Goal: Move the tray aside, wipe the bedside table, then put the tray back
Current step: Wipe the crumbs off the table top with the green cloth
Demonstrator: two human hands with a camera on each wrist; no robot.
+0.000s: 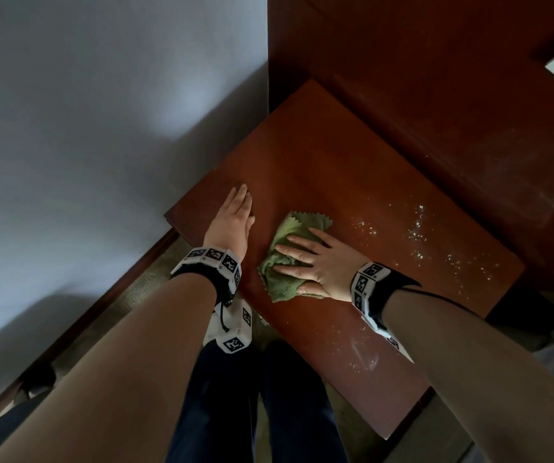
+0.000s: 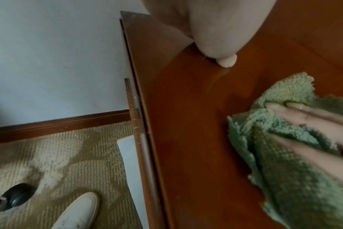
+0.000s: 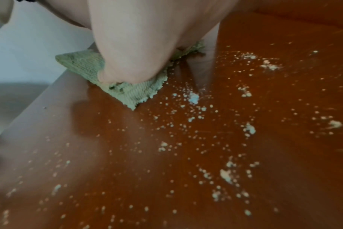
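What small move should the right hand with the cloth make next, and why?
Probably a sweep of the cloth to the right, over the white crumbs. The right hand presses it flat on the table, and the crumbs lie scattered just beyond it, not yet wiped. The left hand rests flat on the table near its left edge, out of that path.

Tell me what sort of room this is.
Probably a bedroom or hotel room: a dark wooden bedside table set against a matching wood panel, patterned carpet with wooden skirting, and a plain pale wall.
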